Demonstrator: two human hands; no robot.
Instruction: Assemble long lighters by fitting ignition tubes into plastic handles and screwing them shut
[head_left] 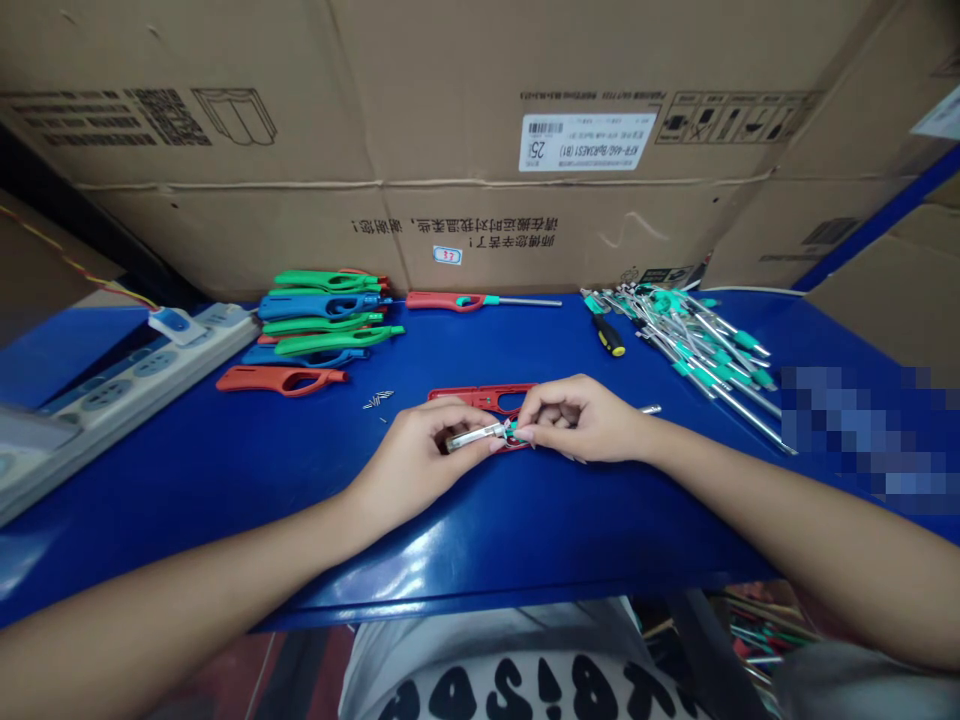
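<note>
My left hand [420, 455] is closed around a slim clear-and-silver lighter gas tank [472, 437], which lies roughly level and points right. Close beside its tip, my right hand [581, 420] pinches a small green piece [512, 430]. A metal tube end [651, 409] shows past the right hand; the hand covers the rest of it. Behind and under my fingers lie red lighter shell halves [457, 394], partly hidden by both hands. Several small screws [379, 399] lie on the blue table to the left of my left hand.
Several green, blue and red lighter handles [322, 306] are piled at the back left. A red lighter [450, 301] with a metal tube lies at the back. Metal tubes with green parts [697, 340] and a screwdriver [608, 336] are at right. A power strip [127, 390] runs along the left.
</note>
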